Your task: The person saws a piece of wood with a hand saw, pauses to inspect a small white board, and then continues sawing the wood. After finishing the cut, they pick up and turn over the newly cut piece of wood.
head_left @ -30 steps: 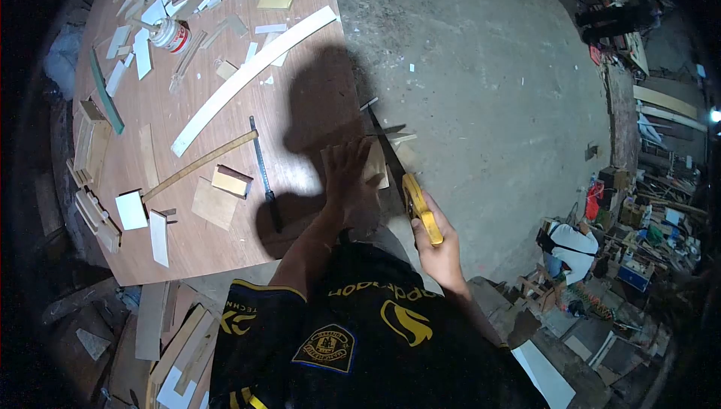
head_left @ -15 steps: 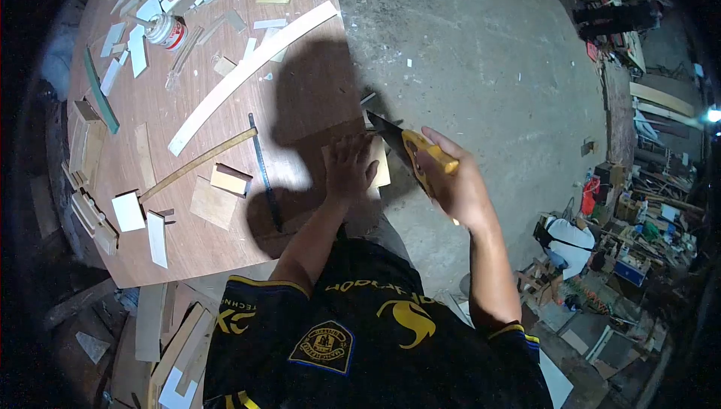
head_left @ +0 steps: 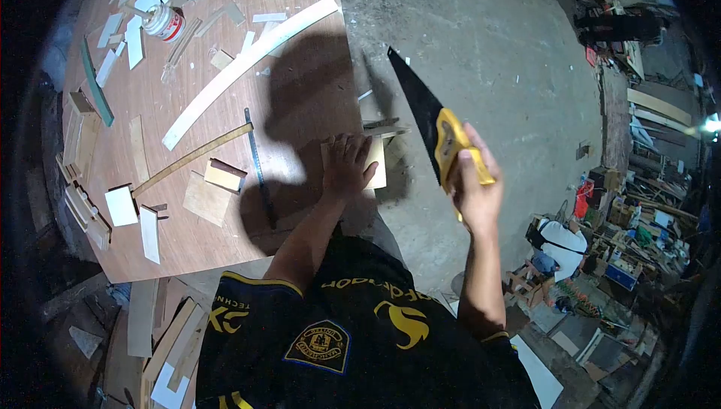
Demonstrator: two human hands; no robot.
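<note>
My right hand [head_left: 481, 195] is wrapped round the yellow handle of a handsaw [head_left: 420, 105]. Its dark blade points up and left over the floor, apart from the table edge. Flat on a pale wooden board [head_left: 378, 162] rests my left hand [head_left: 345, 169], fingers stretched forward and thumb out to the side. The board juts slightly past the table's right edge, and much of it is hidden under the hand and its shadow. Just beyond the fingertips, a thin wood strip [head_left: 384, 130] also sticks out over the edge.
On the brown table [head_left: 225, 93] lie a long curved white strip [head_left: 248, 63], a metal ruler [head_left: 260, 165], a wooden stick [head_left: 191, 159], small blocks and scraps. A glue jar [head_left: 164, 24] stands far left. Across the floor, a person [head_left: 559, 244] is near piled timber.
The saw has come away from the board's edge, lifted up and to the right in my right hand. My left hand stays on the board; the view has shifted slightly.
</note>
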